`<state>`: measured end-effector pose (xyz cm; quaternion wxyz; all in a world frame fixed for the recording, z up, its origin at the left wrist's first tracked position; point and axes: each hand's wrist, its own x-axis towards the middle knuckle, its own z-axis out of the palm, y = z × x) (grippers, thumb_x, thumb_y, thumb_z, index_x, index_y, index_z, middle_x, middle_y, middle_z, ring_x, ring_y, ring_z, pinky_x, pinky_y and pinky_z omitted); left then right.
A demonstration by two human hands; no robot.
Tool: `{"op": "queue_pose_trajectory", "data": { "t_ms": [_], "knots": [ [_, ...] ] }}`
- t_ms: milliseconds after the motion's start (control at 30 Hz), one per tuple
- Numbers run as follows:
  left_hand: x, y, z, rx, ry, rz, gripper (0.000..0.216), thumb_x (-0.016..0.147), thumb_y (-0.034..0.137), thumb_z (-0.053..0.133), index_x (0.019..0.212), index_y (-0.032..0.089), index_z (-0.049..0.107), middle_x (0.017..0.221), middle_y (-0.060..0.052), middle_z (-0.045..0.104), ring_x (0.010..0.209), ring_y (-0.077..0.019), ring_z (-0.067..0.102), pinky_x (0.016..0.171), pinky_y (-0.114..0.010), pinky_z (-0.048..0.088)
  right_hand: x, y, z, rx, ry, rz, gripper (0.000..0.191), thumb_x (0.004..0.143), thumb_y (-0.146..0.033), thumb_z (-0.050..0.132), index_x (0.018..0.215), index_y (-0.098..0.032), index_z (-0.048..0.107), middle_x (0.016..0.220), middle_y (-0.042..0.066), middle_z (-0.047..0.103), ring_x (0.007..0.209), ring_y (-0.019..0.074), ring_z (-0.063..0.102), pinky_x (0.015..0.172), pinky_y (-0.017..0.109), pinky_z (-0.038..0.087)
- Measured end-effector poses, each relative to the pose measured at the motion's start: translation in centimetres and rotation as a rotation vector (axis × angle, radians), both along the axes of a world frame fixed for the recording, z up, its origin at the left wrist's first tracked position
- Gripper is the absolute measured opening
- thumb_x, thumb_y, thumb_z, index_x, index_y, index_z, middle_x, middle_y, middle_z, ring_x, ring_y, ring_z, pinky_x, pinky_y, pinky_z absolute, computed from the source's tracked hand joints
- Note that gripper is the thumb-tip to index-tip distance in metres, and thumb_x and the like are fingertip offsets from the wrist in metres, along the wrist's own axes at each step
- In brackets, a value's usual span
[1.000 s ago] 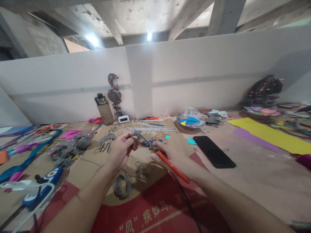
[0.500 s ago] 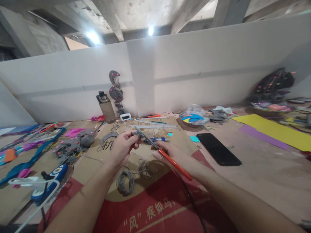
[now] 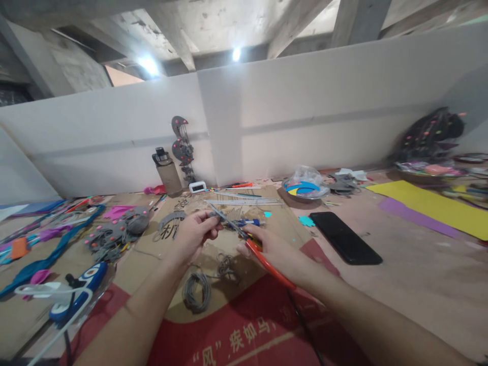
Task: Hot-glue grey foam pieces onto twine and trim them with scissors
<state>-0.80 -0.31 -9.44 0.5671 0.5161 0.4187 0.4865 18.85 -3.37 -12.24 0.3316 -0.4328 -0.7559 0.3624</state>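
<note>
My left hand (image 3: pixel 200 229) is closed, thumb and fingers pinching a small grey piece (image 3: pixel 216 215), mostly hidden by the fingertips. My right hand (image 3: pixel 267 249) is wrapped round the red handle of what look like long-nose pliers (image 3: pixel 267 264). Their long thin metal jaws point up and left, and the tip reaches the grey piece at my left fingers. Below my hands, a coil of grey cord (image 3: pixel 197 292) lies on the cardboard (image 3: pixel 175 307), beside a looser tangle of cord (image 3: pixel 225 268). A blue tool (image 3: pixel 249 222) shows just behind the jaws.
A black phone (image 3: pixel 345 239) lies to the right, near yellow sheet material (image 3: pixel 430 206). Behind stand a bottle (image 3: pixel 169 175), a small white-framed display (image 3: pixel 197 187) and a bowl of scraps (image 3: pixel 305 190). Left are grey pinned pieces (image 3: pixel 118 231) and a blue-and-white power strip (image 3: pixel 78 295).
My hands stay close together, with the grey piece still pinched. The pliers' handle has turned slightly and sits a little lower in my right hand. The whole view has shifted slightly.
</note>
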Motion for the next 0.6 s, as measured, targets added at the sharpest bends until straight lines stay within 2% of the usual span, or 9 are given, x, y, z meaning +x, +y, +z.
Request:
{"op": "queue_pose_trajectory", "data": {
  "t_ms": [200, 400, 600],
  "knots": [
    [-0.08, 0.12, 0.05, -0.093, -0.147, -0.07, 0.014, 0.068, 0.021, 0.068, 0.067, 0.011, 0.058, 0.058, 0.0, 0.057, 0.045, -0.0035, 0.043, 0.048, -0.018, 0.035, 0.06, -0.12, 0.22, 0.048, -0.018, -0.047, 0.037, 0.076, -0.04, 0.06, 0.108, -0.019, 0.059, 0.099, 0.008, 0.066, 0.084, 0.0205, 0.06, 0.073, 0.03, 0.044],
    [-0.52, 0.29, 0.05, -0.18, -0.28, -0.148, 0.011, 0.068, 0.015, 0.065, 0.064, 0.011, 0.056, 0.057, -0.001, 0.056, 0.044, -0.0035, 0.042, 0.046, -0.017, 0.033, -0.13, 0.2, -0.04, 0.056, -0.018, -0.045, 0.044, 0.076, -0.039, 0.061, 0.115, -0.02, 0.056, 0.096, 0.007, 0.066, 0.082, 0.0195, 0.06, 0.073, 0.031, 0.045],
    [-0.75, 0.28, 0.06, -0.145, -0.3, -0.148, 0.008, 0.07, 0.014, 0.064, 0.066, 0.011, 0.057, 0.058, -0.001, 0.056, 0.046, -0.0035, 0.043, 0.048, -0.016, 0.035, -0.39, 0.51, -0.57, 0.082, 0.014, -0.03, 0.042, 0.075, -0.038, 0.062, 0.113, -0.021, 0.054, 0.1, 0.006, 0.064, 0.088, 0.0195, 0.059, 0.078, 0.031, 0.045]
  ]
}}
